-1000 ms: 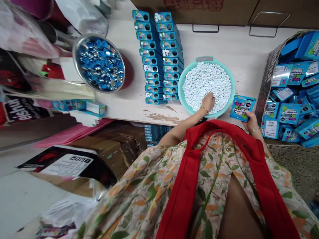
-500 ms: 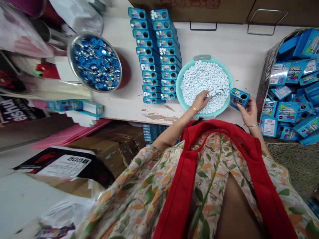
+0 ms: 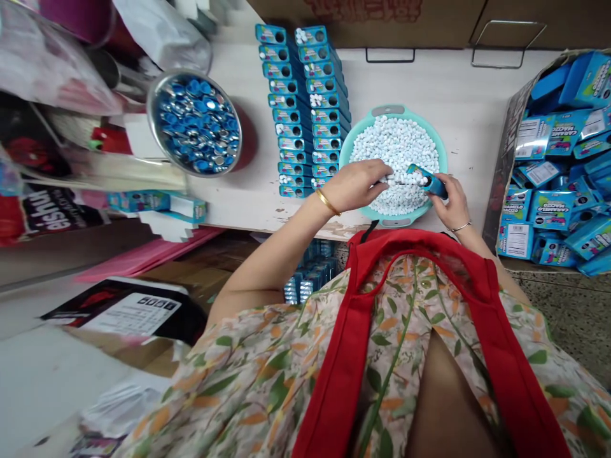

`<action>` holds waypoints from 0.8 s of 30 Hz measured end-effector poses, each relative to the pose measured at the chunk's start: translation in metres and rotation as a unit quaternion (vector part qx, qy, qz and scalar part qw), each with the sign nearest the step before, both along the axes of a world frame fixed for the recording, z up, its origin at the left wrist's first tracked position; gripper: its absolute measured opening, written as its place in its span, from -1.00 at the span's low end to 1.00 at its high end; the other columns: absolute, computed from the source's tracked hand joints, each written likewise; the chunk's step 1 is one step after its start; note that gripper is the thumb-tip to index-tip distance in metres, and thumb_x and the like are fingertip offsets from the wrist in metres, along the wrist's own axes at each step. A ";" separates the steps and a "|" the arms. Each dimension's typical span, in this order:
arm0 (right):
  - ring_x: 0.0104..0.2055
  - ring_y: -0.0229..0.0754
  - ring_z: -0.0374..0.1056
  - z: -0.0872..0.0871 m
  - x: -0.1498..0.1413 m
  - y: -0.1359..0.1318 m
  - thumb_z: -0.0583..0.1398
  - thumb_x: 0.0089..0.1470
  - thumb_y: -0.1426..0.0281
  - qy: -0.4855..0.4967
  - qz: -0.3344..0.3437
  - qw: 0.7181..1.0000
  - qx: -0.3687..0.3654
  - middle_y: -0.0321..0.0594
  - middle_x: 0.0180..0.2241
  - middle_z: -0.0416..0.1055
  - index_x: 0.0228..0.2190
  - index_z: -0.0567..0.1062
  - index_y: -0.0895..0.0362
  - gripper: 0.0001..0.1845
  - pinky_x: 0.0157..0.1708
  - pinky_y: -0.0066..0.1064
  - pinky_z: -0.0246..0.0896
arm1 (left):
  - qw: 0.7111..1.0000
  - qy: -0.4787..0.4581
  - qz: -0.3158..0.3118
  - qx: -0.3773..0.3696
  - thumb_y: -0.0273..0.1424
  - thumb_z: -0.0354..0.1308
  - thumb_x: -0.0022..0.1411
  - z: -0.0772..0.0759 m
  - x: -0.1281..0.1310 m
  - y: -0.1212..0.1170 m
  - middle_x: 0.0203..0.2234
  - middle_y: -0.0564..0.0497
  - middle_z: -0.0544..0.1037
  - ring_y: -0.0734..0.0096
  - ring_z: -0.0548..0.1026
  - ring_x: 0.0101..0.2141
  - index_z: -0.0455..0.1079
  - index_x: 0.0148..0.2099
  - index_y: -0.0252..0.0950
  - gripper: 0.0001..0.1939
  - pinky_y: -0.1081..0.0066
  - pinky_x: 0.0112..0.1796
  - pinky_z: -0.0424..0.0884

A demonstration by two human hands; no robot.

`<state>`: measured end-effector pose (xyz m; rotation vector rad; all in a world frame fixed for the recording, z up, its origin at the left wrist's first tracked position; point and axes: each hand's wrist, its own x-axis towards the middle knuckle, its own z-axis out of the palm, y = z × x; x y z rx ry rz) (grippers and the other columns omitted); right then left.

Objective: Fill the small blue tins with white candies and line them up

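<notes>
The floral garment point(image 3: 258, 362) was crossed by red straps point(image 3: 346, 362) nearest the view. Beyond it, a small blue box point(image 3: 436, 185) was gripped by the right hand point(image 3: 451, 205), with the fingers and thumb closed about its lower end. The box was held tilted above the teal basin point(image 3: 442, 152), and white pieces could be seen at its upper end. The left hand point(image 3: 360, 183) was held over the opposite side of the basin, its fingers curled and the tips drawn near the thumb; whether any pieces were pinched there could not be told. The basin was filled with white pellets point(image 3: 394, 141) and was set on the pale table point(image 3: 472, 102). To its right, more blue boxes were heaped in a carton point(image 3: 510, 130). To its left, two rows of blue boxes point(image 3: 285, 116) were lined up, and farther left blue and silver caps point(image 3: 200, 127) were contained in a metal bowl point(image 3: 153, 117). At the far edge, brown cardboard point(image 3: 443, 25) was seen.
</notes>
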<state>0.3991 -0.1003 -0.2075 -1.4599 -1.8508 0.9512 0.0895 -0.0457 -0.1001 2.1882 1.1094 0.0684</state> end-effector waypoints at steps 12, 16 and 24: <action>0.27 0.21 0.50 -0.007 -0.010 -0.003 0.18 0.34 0.15 -0.001 0.014 0.999 0.039 0.04 0.20 0.61 0.24 0.49 0.02 -0.49 0.34 0.22 0.45 | 0.996 0.072 -0.002 0.058 -0.47 -0.07 0.54 0.049 0.029 0.001 -0.21 -0.11 0.60 0.11 0.67 -0.10 0.51 0.17 -0.28 -0.64 0.11 -0.03 0.55; 0.26 0.21 0.51 -0.017 -0.008 -0.002 0.17 0.37 0.14 -0.010 0.031 0.998 0.059 0.04 0.20 0.60 0.25 0.46 0.02 -0.49 0.33 0.25 0.47 | 0.990 0.106 -0.016 0.093 -0.51 -0.10 0.56 0.058 0.040 -0.002 -0.19 -0.15 0.63 0.16 0.65 -0.12 0.51 0.16 -0.33 -0.63 0.16 -0.05 0.54; 0.28 0.24 0.49 -0.029 0.002 0.000 0.15 0.39 0.10 -0.018 0.027 0.997 0.063 0.04 0.21 0.58 0.27 0.44 -0.01 -0.48 0.40 0.34 0.38 | 0.983 0.147 0.040 0.101 -0.45 0.04 0.54 0.000 0.003 -0.003 -0.05 -0.22 0.63 0.10 0.60 -0.04 0.50 0.11 -0.29 -0.76 0.17 -0.03 0.52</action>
